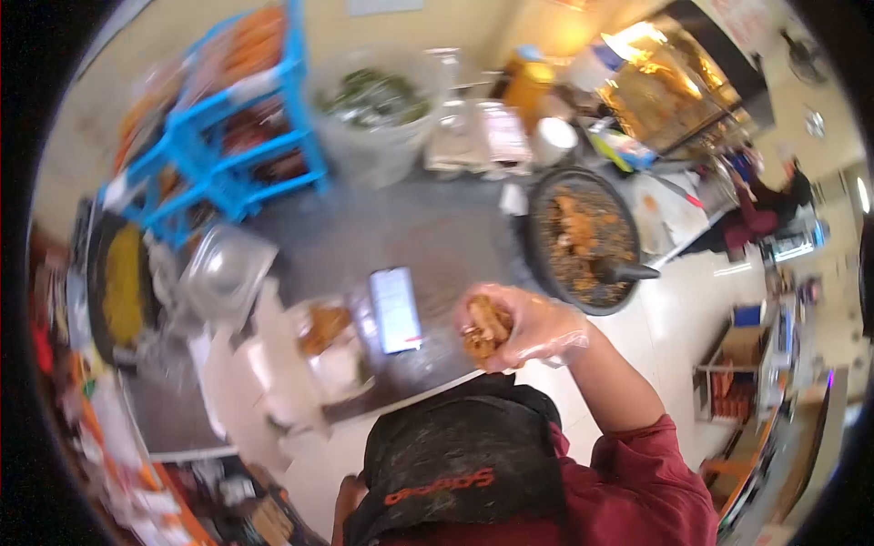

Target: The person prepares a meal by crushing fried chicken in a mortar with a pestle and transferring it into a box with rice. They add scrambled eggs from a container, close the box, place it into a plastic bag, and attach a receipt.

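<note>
My right hand [523, 328], in a clear plastic glove, is wrapped round a piece of fried chicken [487, 328] just past the table's front edge. Beyond it sits a wide dark stone mortar [537, 218] with orange-brown crumbs and a dark sauce inside, its pestle [628, 272] leaning on the right rim. A lit phone [395, 309] lies on the table to the left of my right hand. Further left, an open paper food box [341, 373] holds another browned fried piece [325, 329]. Only a bit of my left arm [350, 496] shows; the hand itself is hidden.
Blue plastic racks [238, 164] and a clear tub of green leaves [373, 123] stand along the back of the dark table [410, 218]. Clear plastic containers [228, 273] are at left, beside a dark pan [118, 291]. Another person [760, 205] is at far right.
</note>
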`<state>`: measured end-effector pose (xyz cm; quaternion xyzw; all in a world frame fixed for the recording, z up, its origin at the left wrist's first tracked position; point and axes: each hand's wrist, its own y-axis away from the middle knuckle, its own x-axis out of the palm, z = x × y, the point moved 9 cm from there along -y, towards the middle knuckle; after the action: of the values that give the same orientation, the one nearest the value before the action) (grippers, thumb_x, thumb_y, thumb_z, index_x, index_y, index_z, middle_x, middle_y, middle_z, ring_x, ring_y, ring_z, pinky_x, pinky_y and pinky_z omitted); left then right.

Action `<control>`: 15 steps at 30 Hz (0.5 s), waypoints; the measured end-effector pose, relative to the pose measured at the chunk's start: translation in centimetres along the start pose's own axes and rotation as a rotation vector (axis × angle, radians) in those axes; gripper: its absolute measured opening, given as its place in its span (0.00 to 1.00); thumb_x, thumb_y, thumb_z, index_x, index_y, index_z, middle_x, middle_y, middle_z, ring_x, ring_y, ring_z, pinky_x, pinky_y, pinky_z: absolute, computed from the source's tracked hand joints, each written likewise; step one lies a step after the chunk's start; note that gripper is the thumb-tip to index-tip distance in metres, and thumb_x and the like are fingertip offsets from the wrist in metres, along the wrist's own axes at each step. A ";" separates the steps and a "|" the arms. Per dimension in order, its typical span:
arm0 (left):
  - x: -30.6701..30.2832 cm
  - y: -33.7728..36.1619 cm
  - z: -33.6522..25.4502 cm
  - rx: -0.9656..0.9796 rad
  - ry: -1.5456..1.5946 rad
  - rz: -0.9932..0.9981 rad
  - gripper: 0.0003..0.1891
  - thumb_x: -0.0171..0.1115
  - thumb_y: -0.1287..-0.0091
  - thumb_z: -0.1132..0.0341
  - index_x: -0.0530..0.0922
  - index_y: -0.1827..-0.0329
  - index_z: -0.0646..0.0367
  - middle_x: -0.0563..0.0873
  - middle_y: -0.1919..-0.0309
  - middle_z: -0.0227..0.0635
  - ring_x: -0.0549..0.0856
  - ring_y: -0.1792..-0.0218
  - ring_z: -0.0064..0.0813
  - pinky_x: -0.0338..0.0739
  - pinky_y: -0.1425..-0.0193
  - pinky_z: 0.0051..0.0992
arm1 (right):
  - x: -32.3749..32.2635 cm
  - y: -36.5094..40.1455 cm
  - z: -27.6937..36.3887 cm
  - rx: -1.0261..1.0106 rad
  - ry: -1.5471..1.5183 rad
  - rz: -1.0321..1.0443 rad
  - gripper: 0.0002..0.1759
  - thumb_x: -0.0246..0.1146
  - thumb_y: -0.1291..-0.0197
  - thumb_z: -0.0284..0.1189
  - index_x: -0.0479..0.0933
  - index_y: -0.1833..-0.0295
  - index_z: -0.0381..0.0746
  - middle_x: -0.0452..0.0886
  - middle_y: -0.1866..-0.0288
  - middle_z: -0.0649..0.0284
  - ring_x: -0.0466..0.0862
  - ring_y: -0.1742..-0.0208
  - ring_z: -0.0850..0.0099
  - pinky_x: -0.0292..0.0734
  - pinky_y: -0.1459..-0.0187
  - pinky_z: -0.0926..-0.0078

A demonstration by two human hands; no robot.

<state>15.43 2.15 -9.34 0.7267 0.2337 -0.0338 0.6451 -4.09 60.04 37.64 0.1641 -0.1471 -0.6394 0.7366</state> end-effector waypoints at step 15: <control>-1.0 10.3 -55.8 0.249 -0.043 -0.383 0.27 0.54 0.22 0.50 0.78 0.36 0.68 0.88 0.56 0.63 0.87 0.55 0.63 0.82 0.50 0.55 | -71.6 30.1 -16.3 -0.362 -0.300 -0.944 0.23 0.65 0.51 0.15 0.73 0.46 0.37 0.75 0.62 0.63 0.78 0.65 0.71 0.79 0.55 0.69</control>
<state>4.43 54.44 9.73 0.7421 0.3476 -0.1996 0.5372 19.77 135.68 35.39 -0.0107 -0.0484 -0.9332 0.3560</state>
